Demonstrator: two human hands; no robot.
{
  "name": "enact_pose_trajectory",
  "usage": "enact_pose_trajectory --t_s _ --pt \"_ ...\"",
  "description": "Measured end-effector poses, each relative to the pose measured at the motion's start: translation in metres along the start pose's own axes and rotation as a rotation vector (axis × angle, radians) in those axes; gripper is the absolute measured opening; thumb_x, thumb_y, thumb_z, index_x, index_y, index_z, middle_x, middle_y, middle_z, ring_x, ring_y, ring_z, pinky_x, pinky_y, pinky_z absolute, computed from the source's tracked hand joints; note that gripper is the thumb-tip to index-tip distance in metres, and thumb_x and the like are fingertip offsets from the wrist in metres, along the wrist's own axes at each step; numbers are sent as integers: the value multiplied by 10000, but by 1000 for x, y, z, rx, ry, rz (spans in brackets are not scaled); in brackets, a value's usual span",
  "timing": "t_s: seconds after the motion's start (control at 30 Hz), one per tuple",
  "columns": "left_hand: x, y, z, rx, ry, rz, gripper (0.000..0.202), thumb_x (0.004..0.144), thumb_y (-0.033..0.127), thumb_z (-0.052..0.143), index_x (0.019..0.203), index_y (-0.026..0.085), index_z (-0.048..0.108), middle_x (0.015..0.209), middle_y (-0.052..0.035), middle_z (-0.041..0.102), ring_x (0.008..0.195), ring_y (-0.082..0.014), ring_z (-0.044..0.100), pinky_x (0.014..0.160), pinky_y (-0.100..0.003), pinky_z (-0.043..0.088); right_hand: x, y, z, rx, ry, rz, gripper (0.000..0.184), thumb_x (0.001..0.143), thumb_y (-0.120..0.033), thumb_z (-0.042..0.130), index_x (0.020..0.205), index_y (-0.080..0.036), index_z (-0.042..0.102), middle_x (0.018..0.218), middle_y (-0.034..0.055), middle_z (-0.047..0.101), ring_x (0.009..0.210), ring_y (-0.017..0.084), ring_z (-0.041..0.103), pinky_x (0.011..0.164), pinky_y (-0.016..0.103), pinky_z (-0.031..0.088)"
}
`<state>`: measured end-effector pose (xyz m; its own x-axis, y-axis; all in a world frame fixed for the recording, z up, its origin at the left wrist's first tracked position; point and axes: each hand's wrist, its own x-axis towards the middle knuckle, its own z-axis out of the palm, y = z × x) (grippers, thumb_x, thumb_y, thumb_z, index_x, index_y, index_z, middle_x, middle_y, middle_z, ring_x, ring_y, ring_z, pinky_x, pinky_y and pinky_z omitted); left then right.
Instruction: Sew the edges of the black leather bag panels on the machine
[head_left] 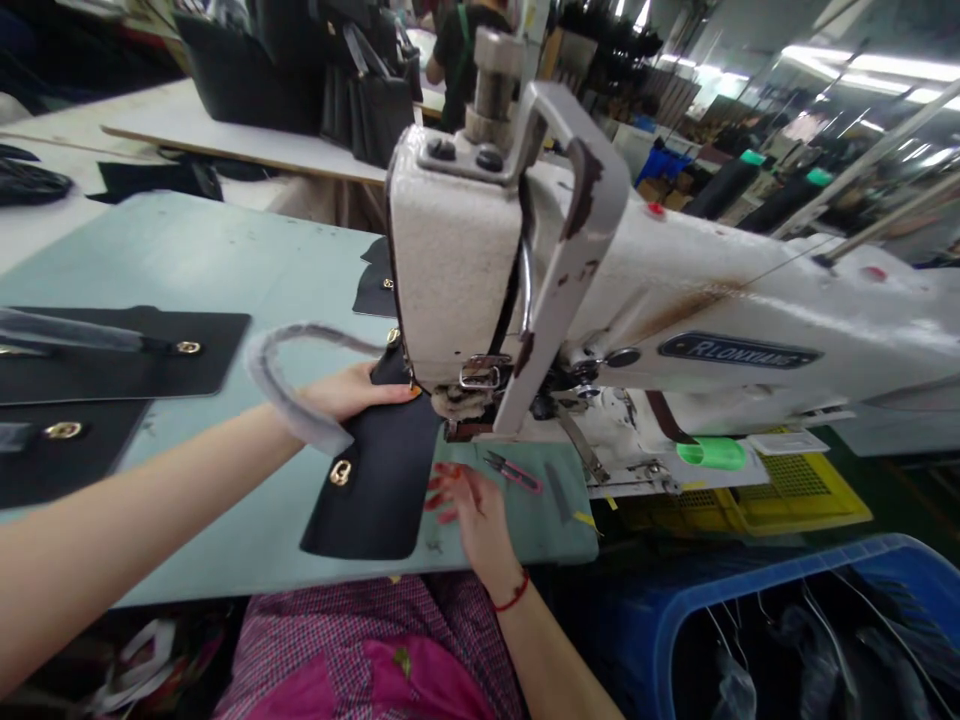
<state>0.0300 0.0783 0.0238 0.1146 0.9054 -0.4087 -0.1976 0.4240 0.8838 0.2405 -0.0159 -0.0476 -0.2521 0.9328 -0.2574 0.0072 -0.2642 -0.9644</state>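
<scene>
The sewing machine [480, 260] is hiding the far end of the black leather panel [382, 470] and the needle. The panel is lying flat on the table [195, 270], matte black with a brass clasp [341, 473] and a grey-wrapped handle [277, 385] looping off it. Its long axis is running from the near table edge toward the machine. The left hand [352, 390] is pressing on it, fingers flat. The right hand [469, 505] is resting beside it, fingers spread, gripping nothing, near the pink snips [514, 470].

A pale green table [187, 270] held a big white sewing machine [600, 290]. Flat black leather pieces [375, 480] with gold clasps lay on the table, and small pink thread snips [514, 470] lay near the machine.
</scene>
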Motion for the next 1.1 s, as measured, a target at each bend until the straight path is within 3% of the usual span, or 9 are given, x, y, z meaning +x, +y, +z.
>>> enact_pose_trajectory --t_s 0.17,0.3,0.47,0.97,1.1 --pt "-32 -28 9 -181 46 -147 418 698 257 813 1081 158 680 872 -63 778 689 -222 734 650 -309 629 9 -42 -7 -6 -17 39 558 865 -690 489 809 -183 716 719 49 679 716 199 636 591 273 488" --pt "-42 -32 18 -250 30 -250 278 740 244 769 998 156 716 845 -82 779 681 -230 742 674 -306 636 14 -57 1 -42 -31 17 458 800 -611 632 728 -163 699 679 11 649 707 173 605 608 240 456" --pt "-31 -35 14 -291 -48 -327 191 780 233 725 943 135 735 833 -93 780 695 -229 743 686 -319 638 10 -58 7 -104 30 -7 434 825 -562 605 667 -163 672 637 6 610 655 158 566 557 224 403" --pt "-28 -37 12 -262 16 -272 258 707 207 783 954 139 749 830 -92 780 705 -265 745 630 -327 640 10 -54 6 -194 20 -116 451 903 -516 519 604 -179 491 609 -20 392 574 108 334 535 235 287" --pt "-27 -32 11 -290 -3 -288 322 720 208 785 1018 100 727 840 -112 779 744 -270 749 698 -360 640 15 -56 6 -201 15 -139 464 911 -499 525 588 -181 420 603 -33 320 571 97 271 523 237 235"
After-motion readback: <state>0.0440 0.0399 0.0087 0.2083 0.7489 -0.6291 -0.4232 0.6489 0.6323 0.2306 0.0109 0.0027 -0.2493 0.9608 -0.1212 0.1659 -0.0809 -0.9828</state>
